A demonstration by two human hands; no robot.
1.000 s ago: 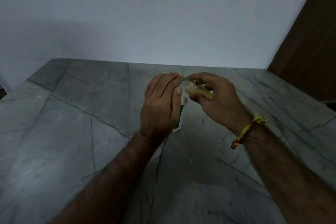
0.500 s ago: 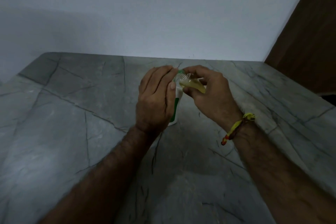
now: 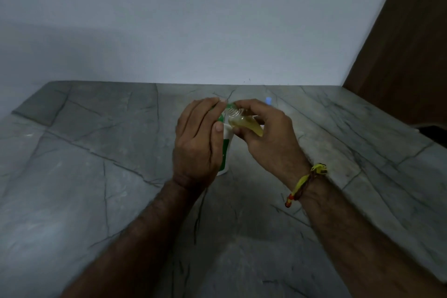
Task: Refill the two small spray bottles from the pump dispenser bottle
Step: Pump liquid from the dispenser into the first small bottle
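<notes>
One white-and-green plastic pump dispenser bottle [image 3: 225, 150] stands upright on the grey veined stone table [image 3: 96, 152], under the left hand [image 3: 197, 143], whose grip lies over its top, fingers curled over the green pump head and mostly hiding it; whether it is pressing cannot be told. One small clear plastic spray bottle [image 3: 244, 122], part-filled with yellowish liquid, is closed in the grip of the right hand [image 3: 268, 138], tilted so its threaded open neck meets the green spout just beside the left fingertips, presumably to catch the pumped liquid without spillage. One small pale blue item [image 3: 268, 100], possibly a cap or the second spray bottle, shows just beyond the right grip; too little is visible to tell. One yellow-and-red thread wristband [image 3: 306, 182] circles the right wrist.
</notes>
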